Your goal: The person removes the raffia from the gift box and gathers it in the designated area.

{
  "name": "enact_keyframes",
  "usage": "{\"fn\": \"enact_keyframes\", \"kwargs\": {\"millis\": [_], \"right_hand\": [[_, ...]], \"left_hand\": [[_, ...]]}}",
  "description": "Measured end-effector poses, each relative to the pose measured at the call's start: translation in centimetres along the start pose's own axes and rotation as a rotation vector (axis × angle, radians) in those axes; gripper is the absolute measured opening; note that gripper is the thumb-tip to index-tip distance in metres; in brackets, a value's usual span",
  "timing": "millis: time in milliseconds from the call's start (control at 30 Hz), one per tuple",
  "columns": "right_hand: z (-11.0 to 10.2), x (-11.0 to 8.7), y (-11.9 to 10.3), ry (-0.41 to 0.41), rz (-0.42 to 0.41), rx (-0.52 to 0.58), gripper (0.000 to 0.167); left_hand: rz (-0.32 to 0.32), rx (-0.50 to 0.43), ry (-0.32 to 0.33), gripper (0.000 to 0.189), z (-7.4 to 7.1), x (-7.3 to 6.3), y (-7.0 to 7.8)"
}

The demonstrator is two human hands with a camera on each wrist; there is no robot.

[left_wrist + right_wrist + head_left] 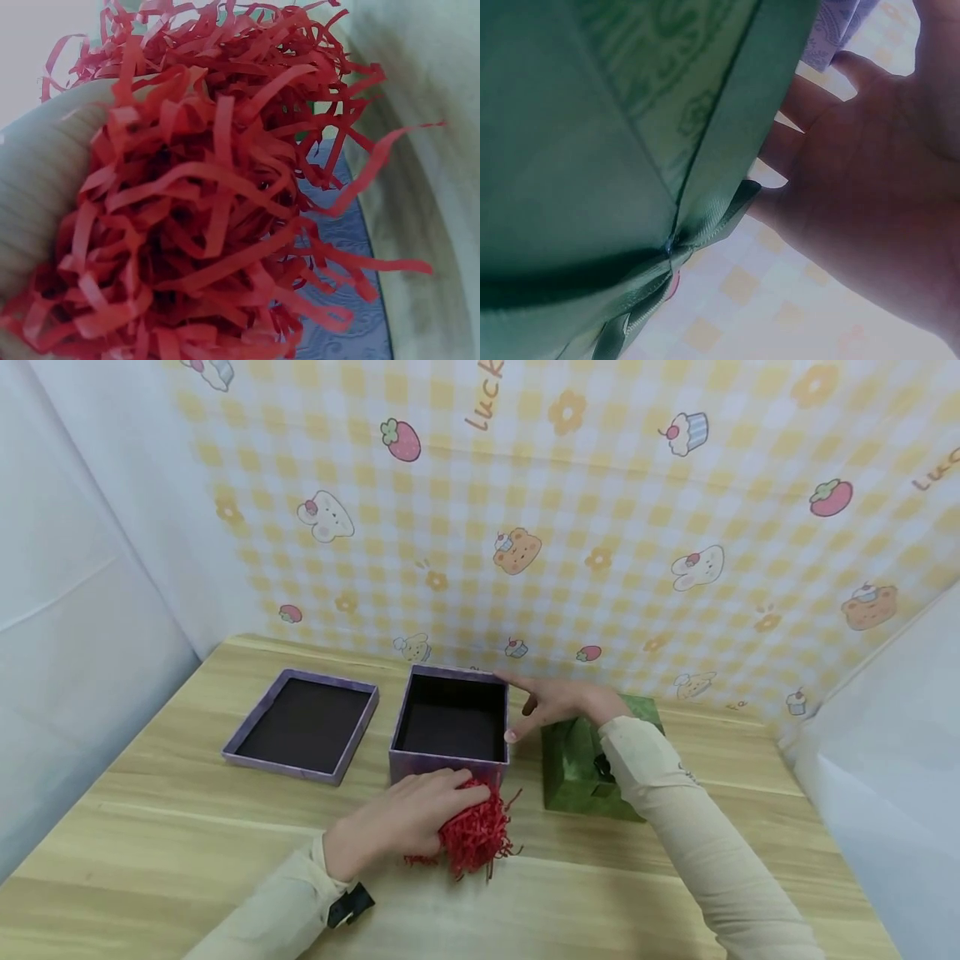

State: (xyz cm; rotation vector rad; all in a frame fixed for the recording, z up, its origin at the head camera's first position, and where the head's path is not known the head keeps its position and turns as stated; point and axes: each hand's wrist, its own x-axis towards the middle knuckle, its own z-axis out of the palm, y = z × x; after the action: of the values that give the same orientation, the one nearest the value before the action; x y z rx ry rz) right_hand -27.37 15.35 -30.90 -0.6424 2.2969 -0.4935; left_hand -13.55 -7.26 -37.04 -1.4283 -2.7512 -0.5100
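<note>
In the head view an uncovered purple box point(448, 767) with a black inside stands mid-table. Just in front of it my left hand point(405, 818) grips a clump of red shredded paper point(476, 837). Loose strands spill past the fingers, and the clump fills much of the left wrist view, with the patterned box side behind it. My right hand point(553, 703) is at the box's right side, thumb and forefinger spread along the rim. In the right wrist view its fingers reach past the green box point(630, 150) towards a purple corner point(829, 37).
The purple box's lid point(303, 727) lies upturned to the left, black inside showing. A green gift box point(564, 777) with a ribbon bow point(676, 255) stands at the right, under my right forearm. A yellow checked cloth point(450, 527) hangs behind the table point(187, 860).
</note>
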Motion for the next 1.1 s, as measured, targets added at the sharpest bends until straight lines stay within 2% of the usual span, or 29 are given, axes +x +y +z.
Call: {"fn": "enact_keyframes", "kwargs": {"millis": [233, 400, 933, 1100], "right_hand": [[0.1, 0.1, -0.1, 0.007, 0.008, -0.001, 0.104], [0.0, 0.1, -0.1, 0.001, 0.005, 0.016, 0.103], [0.1, 0.1, 0.0, 0.003, -0.003, 0.002, 0.103], [0.1, 0.1, 0.1, -0.003, -0.011, -0.005, 0.104]], "left_hand": [[0.002, 0.008, 0.034, 0.043, 0.9, -0.3, -0.2], [-0.008, 0.007, 0.05, 0.049, 1.6, -0.5, -0.4], [-0.097, -0.034, -0.016, 0.061, 2.7, -0.9, -0.9], [-0.089, -0.056, -0.014, 0.062, 2.6, -1.2, -1.1]]}}
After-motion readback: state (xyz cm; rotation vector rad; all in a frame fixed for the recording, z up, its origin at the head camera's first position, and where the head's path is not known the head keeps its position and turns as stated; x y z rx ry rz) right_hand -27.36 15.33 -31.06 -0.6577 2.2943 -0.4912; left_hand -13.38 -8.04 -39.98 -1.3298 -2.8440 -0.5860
